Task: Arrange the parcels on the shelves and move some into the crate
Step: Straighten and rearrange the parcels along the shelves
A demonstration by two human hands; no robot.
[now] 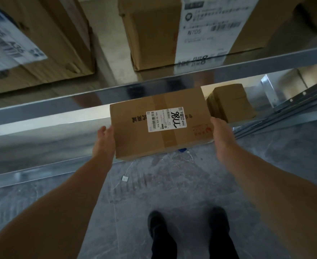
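Head view: my left hand (105,139) and right hand (221,135) grasp the labelled parcel (159,124) by its ends, dead centre, over the lower shelf (32,174) edge. A large box (154,34) sits shelved at 12 o'clock and a small box (230,102) at 2. No crate shows, so I judge much remains.

The floor (191,193) is grey stone with pale, cloudy streaks. A small white square scrap (125,178) lies on it, and a thin pale thread runs up from the scrap. Just right of the scrap is a row of short dark scuff marks (154,182). Something small and blue (182,150) shows farther up, partly hidden. 2 black shoes (158,227) stand at the bottom.
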